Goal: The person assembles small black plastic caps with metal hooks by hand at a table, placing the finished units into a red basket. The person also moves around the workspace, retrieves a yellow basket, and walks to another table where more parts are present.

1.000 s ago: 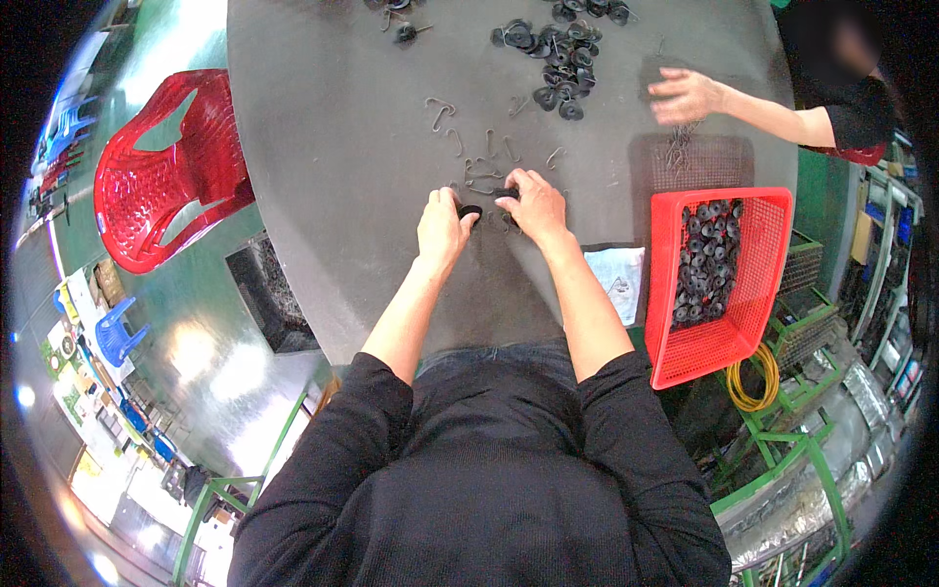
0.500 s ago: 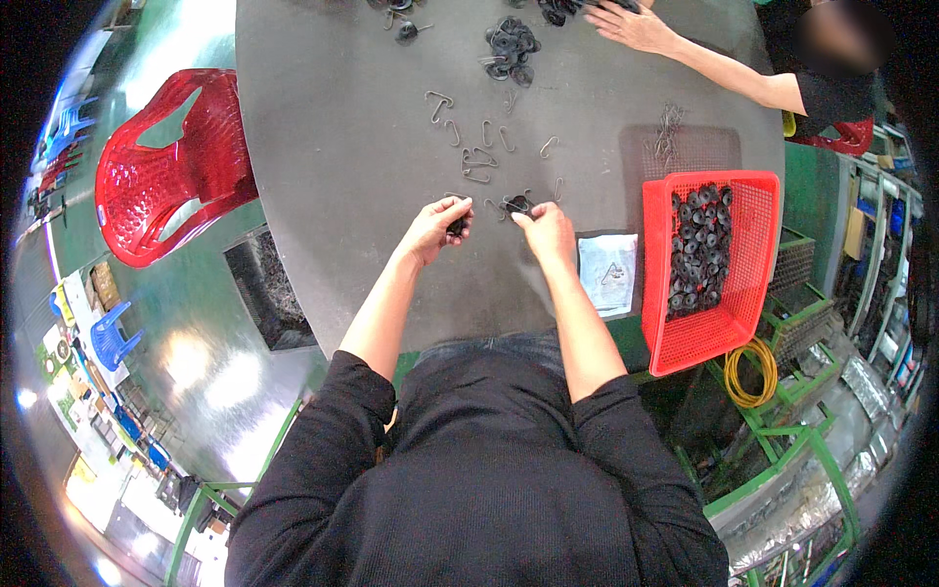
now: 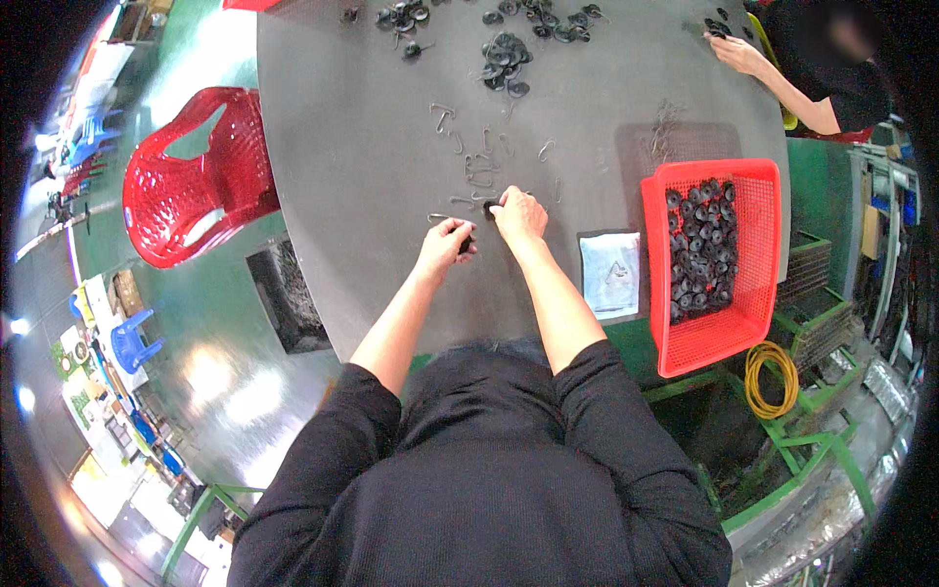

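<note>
My left hand (image 3: pixel 447 250) is closed on a black round rubber piece (image 3: pixel 467 244) that looks like a suction cup. A bent metal wire hook (image 3: pixel 448 217) sticks out above these fingers. Just to the right and slightly farther off, my right hand (image 3: pixel 520 216) pinches another black round piece (image 3: pixel 490 208), partly covered by the fingers. Thin wire hooks (image 3: pixel 479 178) lie loose on the grey table (image 3: pixel 342 176), right beyond both hands.
A red basket (image 3: pixel 660 264) holding many black round pieces stands at the right, beside a pale packet (image 3: pixel 610 276). Black piles (image 3: pixel 504 61) lie on the far side. Another person's hand (image 3: pixel 740 55) holds dark pieces at far right. A red chair (image 3: pixel 161 196) stands left.
My right hand has moved left and slightly away from me, bringing a black piece along. A wire hook now shows above my left hand. The other person's hand has shifted right, off the far pile.
</note>
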Tool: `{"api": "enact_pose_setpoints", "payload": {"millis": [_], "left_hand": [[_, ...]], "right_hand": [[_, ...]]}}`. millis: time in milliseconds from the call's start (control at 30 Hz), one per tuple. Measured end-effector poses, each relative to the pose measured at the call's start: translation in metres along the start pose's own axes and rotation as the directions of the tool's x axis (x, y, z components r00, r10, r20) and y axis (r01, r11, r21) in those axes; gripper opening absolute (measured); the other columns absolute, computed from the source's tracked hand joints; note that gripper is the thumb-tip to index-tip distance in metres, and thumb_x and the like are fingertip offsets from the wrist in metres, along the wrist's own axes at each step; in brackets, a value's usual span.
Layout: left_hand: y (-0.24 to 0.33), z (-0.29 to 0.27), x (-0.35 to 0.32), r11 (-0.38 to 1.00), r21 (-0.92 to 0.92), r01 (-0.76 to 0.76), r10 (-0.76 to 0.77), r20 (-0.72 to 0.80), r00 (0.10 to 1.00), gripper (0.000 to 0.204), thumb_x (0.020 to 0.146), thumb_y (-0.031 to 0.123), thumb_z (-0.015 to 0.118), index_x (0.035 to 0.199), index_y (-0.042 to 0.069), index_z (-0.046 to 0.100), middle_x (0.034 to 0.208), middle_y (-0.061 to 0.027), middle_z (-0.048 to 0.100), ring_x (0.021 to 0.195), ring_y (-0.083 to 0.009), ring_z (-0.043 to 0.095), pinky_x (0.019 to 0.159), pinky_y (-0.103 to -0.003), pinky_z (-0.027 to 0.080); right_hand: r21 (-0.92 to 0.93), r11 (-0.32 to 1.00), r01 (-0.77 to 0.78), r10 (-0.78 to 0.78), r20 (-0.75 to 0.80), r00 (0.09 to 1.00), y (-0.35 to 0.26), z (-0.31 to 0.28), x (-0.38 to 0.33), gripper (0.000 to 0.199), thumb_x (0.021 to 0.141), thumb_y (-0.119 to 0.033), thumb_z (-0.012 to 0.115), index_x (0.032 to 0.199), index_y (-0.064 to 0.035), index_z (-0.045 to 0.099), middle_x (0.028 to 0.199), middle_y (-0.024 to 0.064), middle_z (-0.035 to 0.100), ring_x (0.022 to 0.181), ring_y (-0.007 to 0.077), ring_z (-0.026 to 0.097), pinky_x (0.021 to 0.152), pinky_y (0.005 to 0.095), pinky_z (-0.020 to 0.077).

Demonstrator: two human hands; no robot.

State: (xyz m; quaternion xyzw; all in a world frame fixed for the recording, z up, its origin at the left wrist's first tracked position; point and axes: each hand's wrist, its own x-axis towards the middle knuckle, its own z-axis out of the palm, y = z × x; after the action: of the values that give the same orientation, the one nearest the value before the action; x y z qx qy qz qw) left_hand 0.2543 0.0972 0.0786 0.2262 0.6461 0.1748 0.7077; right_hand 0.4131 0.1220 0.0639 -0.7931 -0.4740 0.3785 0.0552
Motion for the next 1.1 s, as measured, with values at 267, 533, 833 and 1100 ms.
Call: {"api": "enact_pose_setpoints", "payload": {"millis": [267,533,833,1100], "left_hand": [[0.06,0.139,-0.025,0.979,0.079,-0.186,0.157,0.282,0.946,0.025,0.09,0.019,0.05,0.108,0.002,0.056,0.095,-0.0073,0.06,0.078,-0.0156,0.061,0.067,-0.029,0.053],[0.105,0.265,-0.039,0.487,0.184,-0.854,0.752,0.41,0.517,0.036,0.083,0.017,0.055,0.114,0.002,0.051,0.118,-0.0184,0.051,0.113,-0.0334,0.047,0.098,-0.039,0.036],[0.077,0.102,0.042,0.407,0.685,-0.604,0.737,0.145,0.66,0.032,0.08,0.002,0.052,0.112,0.005,0.052,0.116,-0.014,0.051,0.115,-0.0325,0.044,0.098,-0.041,0.035],[0.042,0.113,0.062,-0.316,0.612,-0.725,0.248,0.791,0.559,0.063,0.075,0.006,0.055,0.134,0.018,0.037,0.144,-0.0052,0.025,0.136,-0.0287,0.016,0.108,-0.051,0.018]], "right_hand": [[0.24,0.969,0.055,0.07,-0.483,0.873,0.076,-0.157,-0.042,0.023,0.074,-0.027,0.069,0.081,-0.0066,0.063,0.076,0.0105,0.066,0.069,0.0225,0.064,0.064,0.034,0.0489],[-0.118,0.989,-0.084,-0.064,-0.877,0.477,0.159,-0.236,-0.044,0.044,0.081,-0.025,0.061,0.115,-0.0016,0.045,0.114,0.018,0.049,0.107,0.035,0.047,0.089,0.0434,0.0384],[-0.062,0.992,0.112,-0.115,-0.813,0.57,0.064,-0.107,0.105,0.062,0.084,-0.022,0.057,0.135,-0.0042,0.027,0.139,0.024,0.023,0.132,0.0423,0.017,0.106,0.0543,0.017],[0.108,0.916,-0.385,0.283,-0.856,0.433,0.111,-0.135,0.216,0.058,0.088,-0.041,0.047,0.136,-0.0121,0.033,0.142,0.0198,0.024,0.133,0.0393,0.019,0.101,0.0631,0.0156]]}}
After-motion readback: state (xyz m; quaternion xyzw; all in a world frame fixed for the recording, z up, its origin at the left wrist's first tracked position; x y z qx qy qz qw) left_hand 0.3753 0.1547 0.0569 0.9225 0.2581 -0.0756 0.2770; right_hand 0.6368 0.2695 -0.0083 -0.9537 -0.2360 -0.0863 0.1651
